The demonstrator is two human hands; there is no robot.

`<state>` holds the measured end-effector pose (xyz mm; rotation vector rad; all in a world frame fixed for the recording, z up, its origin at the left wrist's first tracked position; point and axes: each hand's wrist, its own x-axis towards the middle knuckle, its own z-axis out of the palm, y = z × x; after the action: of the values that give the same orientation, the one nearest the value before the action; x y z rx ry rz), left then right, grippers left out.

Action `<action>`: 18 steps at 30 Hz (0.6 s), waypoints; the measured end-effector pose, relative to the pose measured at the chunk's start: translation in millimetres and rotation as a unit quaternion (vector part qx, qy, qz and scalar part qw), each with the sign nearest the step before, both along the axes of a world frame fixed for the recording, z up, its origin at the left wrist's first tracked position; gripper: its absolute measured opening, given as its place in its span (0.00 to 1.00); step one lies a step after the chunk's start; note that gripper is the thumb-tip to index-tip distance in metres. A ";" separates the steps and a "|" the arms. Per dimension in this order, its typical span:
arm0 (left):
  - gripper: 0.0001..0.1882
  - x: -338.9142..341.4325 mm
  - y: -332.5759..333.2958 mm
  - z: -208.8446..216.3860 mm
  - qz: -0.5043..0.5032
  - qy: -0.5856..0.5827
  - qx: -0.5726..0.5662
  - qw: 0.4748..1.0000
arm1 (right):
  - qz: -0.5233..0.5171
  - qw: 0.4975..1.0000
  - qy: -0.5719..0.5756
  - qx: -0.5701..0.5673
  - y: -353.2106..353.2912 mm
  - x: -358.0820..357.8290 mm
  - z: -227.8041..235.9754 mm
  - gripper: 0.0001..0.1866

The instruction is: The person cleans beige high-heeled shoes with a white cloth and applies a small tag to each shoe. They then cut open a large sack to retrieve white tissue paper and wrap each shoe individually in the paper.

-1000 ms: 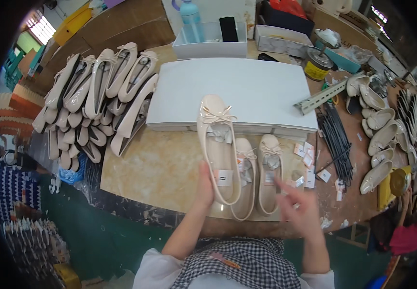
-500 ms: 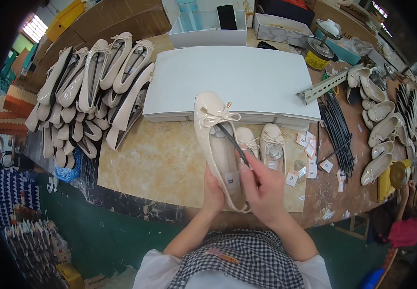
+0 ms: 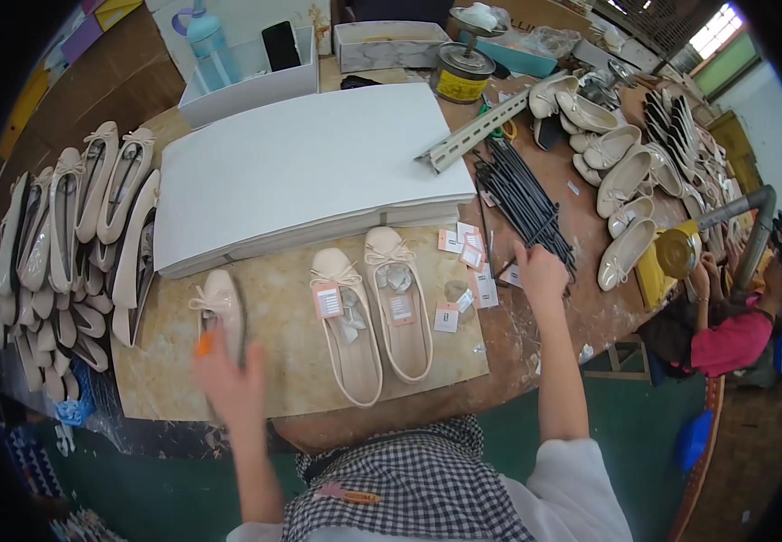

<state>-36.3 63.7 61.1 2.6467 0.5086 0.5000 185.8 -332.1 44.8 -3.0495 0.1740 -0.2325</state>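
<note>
At the left front of the table lies a beige patent ballet flat (image 3: 221, 303) with a bow. My left hand (image 3: 233, 384), smeared by motion, is over its heel end, with an orange cover on one fingertip. Whether the fingers grip the shoe cannot be made out. My right hand (image 3: 544, 275) is stretched out to the right with curled fingers, beside a bundle of thin black rods (image 3: 522, 194); what it holds, if anything, is hidden. Between my hands rest a beige flat (image 3: 356, 361) and its mate (image 3: 413, 343), each with crumpled paper and a tag inside.
A stack of white sheets (image 3: 309, 172) fills the table's middle, with a perforated metal bar (image 3: 477, 133) on its right end. Piled flats (image 3: 65, 199) stand left, and more shoes (image 3: 626, 176) lie right. Loose tags (image 3: 446, 316) lie near the rods. Another person (image 3: 734, 339) sits far right.
The flat that both hands held up is on the table at left under my left hand. My right hand has moved from it to the black rods. The view has swung right.
</note>
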 end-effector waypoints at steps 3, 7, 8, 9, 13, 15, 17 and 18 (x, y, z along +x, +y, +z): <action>0.30 48.3 -57.7 9.4 -0.067 0.291 -0.277 0.913 | -0.002 1.000 0.020 -0.011 -11.9 19.1 -24.1 0.21; 0.27 29.7 -58.1 -12.1 -0.024 0.069 -0.522 0.850 | -0.002 0.995 0.003 0.103 -25.6 -5.1 17.1 0.18; 0.27 25.6 -62.9 -15.2 0.014 -0.027 -0.623 0.782 | 0.016 0.991 -0.005 0.131 -17.7 -10.4 21.8 0.16; 0.26 16.6 -61.4 -21.5 0.052 -0.120 -0.705 0.697 | 0.032 0.986 -0.008 0.161 -7.6 -19.5 22.9 0.14; 0.36 27.0 -62.5 -20.0 -0.057 0.028 -0.856 0.513 | 0.139 0.909 0.048 0.391 81.7 -69.9 58.9 0.16; 0.36 33.4 -62.2 -14.5 -0.024 -0.027 -0.809 0.587 | 0.198 0.885 0.150 0.393 117.3 -98.6 87.1 0.23; 0.34 35.6 -53.8 -23.3 -0.029 -0.067 -0.744 0.665 | 0.269 0.840 0.218 0.419 141.9 -121.1 100.3 0.23; 0.33 39.1 -51.5 -22.4 -0.038 -0.079 -0.708 0.701 | 0.297 0.817 0.248 0.428 149.1 -127.4 105.7 0.23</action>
<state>2.8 12.1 38.7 1.0937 0.4299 0.1354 58.4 -183.0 150.5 -2.0409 -0.5071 0.5418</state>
